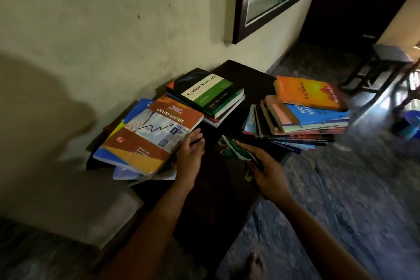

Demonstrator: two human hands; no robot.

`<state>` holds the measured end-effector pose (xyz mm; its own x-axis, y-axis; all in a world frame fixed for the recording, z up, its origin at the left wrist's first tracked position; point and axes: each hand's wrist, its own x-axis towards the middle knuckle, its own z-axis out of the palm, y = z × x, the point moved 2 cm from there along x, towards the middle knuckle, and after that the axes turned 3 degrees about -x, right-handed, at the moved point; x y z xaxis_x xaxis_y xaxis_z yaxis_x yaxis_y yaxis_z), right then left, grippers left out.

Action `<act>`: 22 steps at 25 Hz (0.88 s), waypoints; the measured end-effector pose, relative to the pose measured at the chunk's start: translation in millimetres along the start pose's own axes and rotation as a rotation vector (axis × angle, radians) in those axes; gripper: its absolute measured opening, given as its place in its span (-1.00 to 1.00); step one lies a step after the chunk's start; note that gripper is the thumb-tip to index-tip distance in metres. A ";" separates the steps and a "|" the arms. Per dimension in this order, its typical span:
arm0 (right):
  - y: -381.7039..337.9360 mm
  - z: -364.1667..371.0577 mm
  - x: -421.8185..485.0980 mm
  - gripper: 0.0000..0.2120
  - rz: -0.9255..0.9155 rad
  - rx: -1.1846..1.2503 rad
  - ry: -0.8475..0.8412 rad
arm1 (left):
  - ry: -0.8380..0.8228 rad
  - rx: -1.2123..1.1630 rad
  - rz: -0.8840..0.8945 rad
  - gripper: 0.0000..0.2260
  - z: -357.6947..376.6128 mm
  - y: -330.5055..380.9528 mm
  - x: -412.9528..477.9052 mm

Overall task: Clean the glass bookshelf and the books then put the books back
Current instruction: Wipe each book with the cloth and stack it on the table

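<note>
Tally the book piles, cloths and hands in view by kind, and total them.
Book piles: 3 (left pile, middle pile, right pile)
Cloths: 1 (green-and-white cloth, gripped by the right hand)
Hands: 2 (the left hand touches the left pile)
Total: 6
</note>
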<state>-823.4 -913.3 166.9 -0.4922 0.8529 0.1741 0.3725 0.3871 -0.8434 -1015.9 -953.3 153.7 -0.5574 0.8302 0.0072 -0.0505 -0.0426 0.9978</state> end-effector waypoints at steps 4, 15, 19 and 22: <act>11.7 -26.1 7.9 -0.49 0.019 -0.002 -0.008 | 0.110 -0.490 -0.541 -0.67 39.1 -5.1 59.0; 34.2 -50.0 53.1 -0.47 -0.048 -0.073 -0.010 | 0.253 -0.589 -0.726 -0.73 64.5 -22.9 129.8; 34.1 -47.7 71.0 -0.46 -0.027 -0.026 -0.009 | 0.205 -0.438 -0.680 -0.68 86.8 -12.4 149.1; 31.6 -51.0 78.1 -0.43 -0.036 0.008 0.019 | 0.282 -0.499 -0.638 -0.57 98.9 -12.3 158.6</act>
<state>-809.9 -816.6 179.8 -0.4904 0.8448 0.2141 0.3483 0.4152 -0.8404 -1021.7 -766.2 149.1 -0.4805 0.6120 -0.6281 -0.7464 0.0906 0.6593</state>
